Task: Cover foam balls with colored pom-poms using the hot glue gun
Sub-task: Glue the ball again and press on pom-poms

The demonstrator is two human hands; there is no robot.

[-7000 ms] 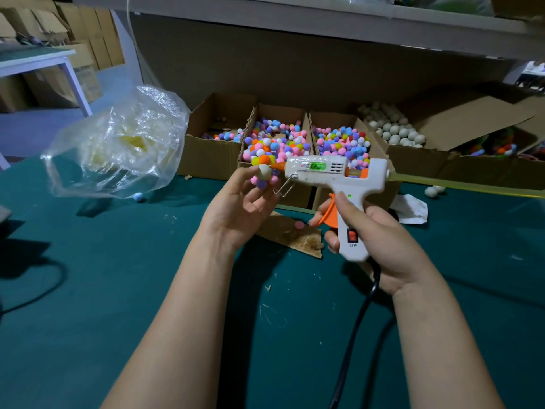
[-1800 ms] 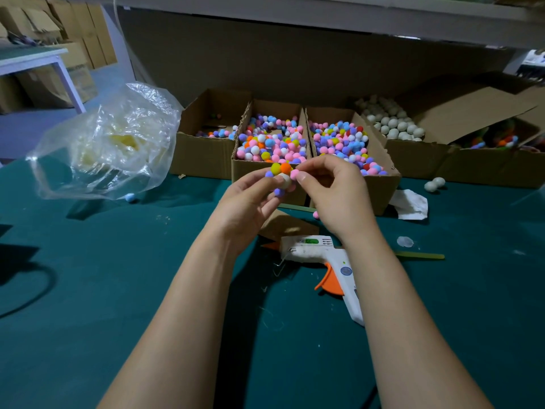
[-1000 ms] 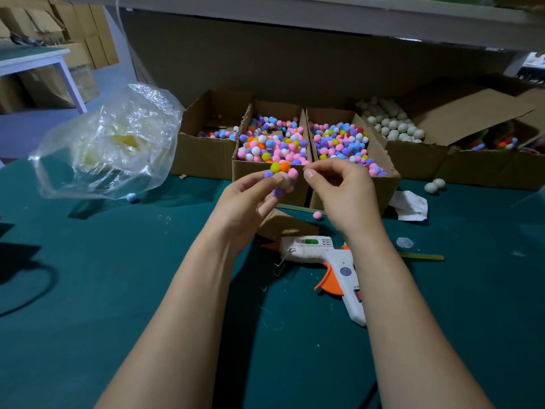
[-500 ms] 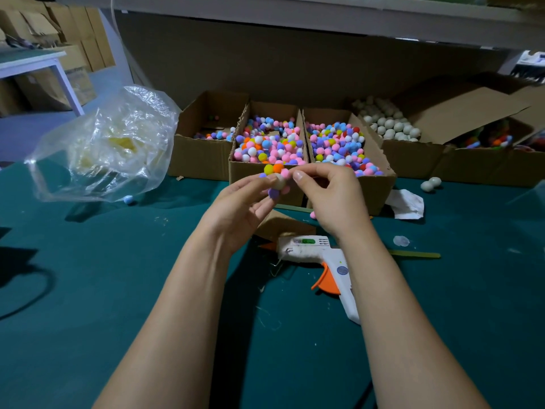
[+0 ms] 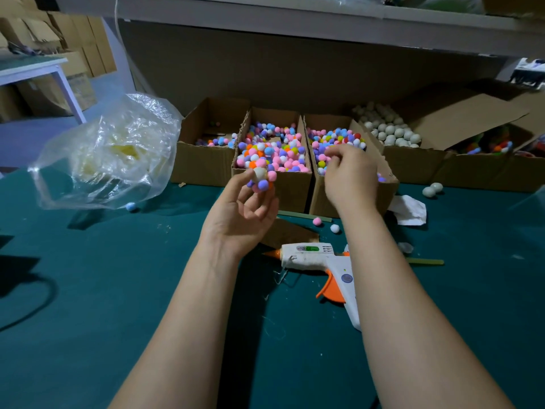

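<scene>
Foam ball (image 5: 260, 176) in left grip (image 5: 246, 214)

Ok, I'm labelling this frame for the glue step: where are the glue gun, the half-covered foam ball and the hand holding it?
glue gun (image 5: 306, 256): head view, white barrel.
foam ball (image 5: 260, 173): head view, bare patch.
left hand (image 5: 241, 216): head view, palm.
</scene>
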